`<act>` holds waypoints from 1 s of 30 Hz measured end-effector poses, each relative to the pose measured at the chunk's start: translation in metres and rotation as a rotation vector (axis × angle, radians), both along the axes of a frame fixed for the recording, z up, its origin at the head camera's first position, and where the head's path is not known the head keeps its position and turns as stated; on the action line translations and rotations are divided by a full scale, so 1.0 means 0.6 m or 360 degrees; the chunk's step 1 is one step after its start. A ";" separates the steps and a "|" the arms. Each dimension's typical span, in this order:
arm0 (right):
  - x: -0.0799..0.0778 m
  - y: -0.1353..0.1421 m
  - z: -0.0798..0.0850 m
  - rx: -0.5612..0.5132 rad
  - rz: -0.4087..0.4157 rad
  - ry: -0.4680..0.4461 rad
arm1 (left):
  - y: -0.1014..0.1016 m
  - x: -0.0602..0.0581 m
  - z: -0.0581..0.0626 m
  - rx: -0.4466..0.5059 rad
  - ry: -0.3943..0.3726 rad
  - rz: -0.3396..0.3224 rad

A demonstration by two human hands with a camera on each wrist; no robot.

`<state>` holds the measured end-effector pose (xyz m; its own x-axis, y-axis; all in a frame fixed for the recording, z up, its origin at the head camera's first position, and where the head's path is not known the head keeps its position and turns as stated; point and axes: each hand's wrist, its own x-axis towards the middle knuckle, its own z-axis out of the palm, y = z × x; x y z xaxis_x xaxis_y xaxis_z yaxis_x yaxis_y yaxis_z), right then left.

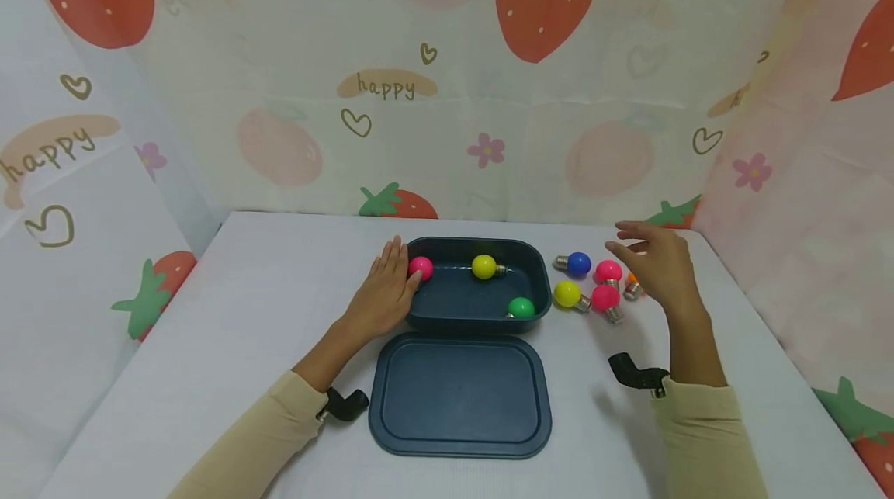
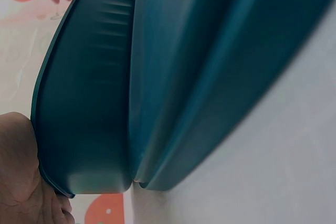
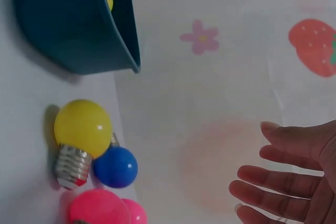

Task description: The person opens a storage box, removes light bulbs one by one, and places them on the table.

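Observation:
My left hand (image 1: 380, 293) rests with straight fingers along the left rim of a dark blue rectangular container (image 1: 454, 322). Inside the container lie a pink bulb (image 1: 421, 267), a yellow bulb (image 1: 483, 267) and a green bulb (image 1: 521, 307). My right hand (image 1: 655, 262) hovers above the bulbs at the right, its fingers spread and nothing between them. Beneath and beside it are a blue bulb (image 1: 578, 264), another yellow bulb (image 1: 566, 294), two pink bulbs (image 1: 605, 298) and an orange bulb (image 1: 632, 279) partly hidden by the hand.
A matching dark blue lid (image 1: 461, 398) lies flat just in front of the container. Everything stands on a white table (image 1: 293, 266), with strawberry-print cloth (image 1: 447, 150) hanging behind and at both sides.

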<state>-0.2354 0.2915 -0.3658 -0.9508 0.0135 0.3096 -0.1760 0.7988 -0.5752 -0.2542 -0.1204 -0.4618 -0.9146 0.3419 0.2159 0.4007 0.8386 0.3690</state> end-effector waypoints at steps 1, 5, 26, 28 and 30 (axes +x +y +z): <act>0.001 -0.005 0.000 0.0000 0.0014 0.0005 | 0.000 0.000 0.000 0.0000 -0.0006 -0.0001; 0.004 -0.022 0.001 0.0000 0.0057 -0.0001 | 0.001 0.000 0.003 -0.0011 -0.0026 -0.0005; -0.004 -0.088 -0.016 0.0054 0.0274 0.0010 | -0.001 0.001 0.004 -0.0012 -0.0026 -0.0003; -0.002 -0.095 -0.015 0.0039 0.0297 -0.0006 | -0.001 0.001 0.004 -0.0009 -0.0018 -0.0005; -0.001 -0.100 -0.016 0.0016 0.0324 -0.0027 | 0.000 0.001 0.003 -0.0004 -0.0008 -0.0007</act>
